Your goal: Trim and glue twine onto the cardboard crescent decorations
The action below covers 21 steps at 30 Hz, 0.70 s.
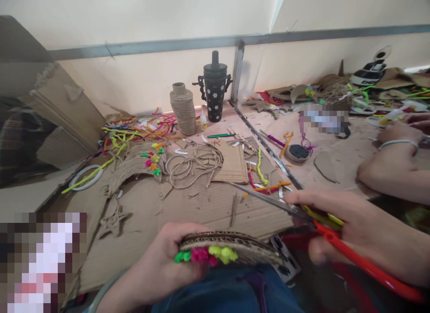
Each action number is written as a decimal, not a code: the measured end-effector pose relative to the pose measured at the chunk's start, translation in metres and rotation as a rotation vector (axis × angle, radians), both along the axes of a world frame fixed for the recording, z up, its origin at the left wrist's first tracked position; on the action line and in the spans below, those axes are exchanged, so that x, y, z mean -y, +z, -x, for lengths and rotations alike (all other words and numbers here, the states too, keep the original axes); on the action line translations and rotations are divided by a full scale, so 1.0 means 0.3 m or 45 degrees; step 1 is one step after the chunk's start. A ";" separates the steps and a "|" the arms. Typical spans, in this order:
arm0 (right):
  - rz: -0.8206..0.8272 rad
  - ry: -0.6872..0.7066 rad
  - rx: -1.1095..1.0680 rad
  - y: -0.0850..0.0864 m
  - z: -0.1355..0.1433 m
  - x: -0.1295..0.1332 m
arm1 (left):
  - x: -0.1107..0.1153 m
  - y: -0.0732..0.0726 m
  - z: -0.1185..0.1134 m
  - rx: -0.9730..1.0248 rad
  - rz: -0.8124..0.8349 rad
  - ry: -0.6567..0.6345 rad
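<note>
Left hand: your grip is closed on the near-left end of the curved cardboard piece; left hand [168, 263], curved cardboard piece [250, 251] held low over your lap, in front of the surface [339, 145].
Right hand: your fingers [366, 232] are wrapped around the red-handled scissors [331, 236]; blades point up and left, apart from the piece.
Piece, done: flat face looks lined with twine; green [183, 257], magenta [201, 254] and yellow flowers [223, 254] sit in a row on it.
Piece, left: corrugated layers show bare along the upper edge; the flowers take up only part of the length. Far end blurred, finish there cannot be told.
Twined crescent: lies on the cardboard sheet [201, 207]; crescent [129, 171] carries twine and several bright flower clusters. Judged well advanced.
Star: twine-covered star [113, 222] at the sheet's left, no flowers seen on it.
Raw stock: loose twine [188, 163] beside the cardboard square [233, 163]; pipe cleaners [134, 129] heaped behind the crescent; twine spool [184, 113] upright, much twine on it.
Overall: judged partway; twine and flowers are on, but your held piece looks less complete than the crescent.
Neighbour: a co-worker's hand [399, 133] at far right, clear of yours.
</note>
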State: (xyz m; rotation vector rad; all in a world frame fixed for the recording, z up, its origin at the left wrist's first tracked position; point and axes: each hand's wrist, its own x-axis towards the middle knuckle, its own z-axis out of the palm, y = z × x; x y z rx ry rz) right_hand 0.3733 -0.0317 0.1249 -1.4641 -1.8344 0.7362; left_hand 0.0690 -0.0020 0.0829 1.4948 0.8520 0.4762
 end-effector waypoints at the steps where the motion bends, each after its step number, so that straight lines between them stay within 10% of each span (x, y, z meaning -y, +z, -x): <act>1: 0.032 0.045 0.026 0.005 0.014 -0.008 | -0.004 0.005 -0.007 -0.018 0.008 -0.006; 11: 0.270 0.442 0.036 0.064 0.203 -0.054 | -0.033 0.026 -0.059 0.098 0.187 -0.028; 21: 0.130 0.454 -0.049 -0.017 0.233 -0.068 | -0.066 0.036 -0.060 0.105 0.029 -0.005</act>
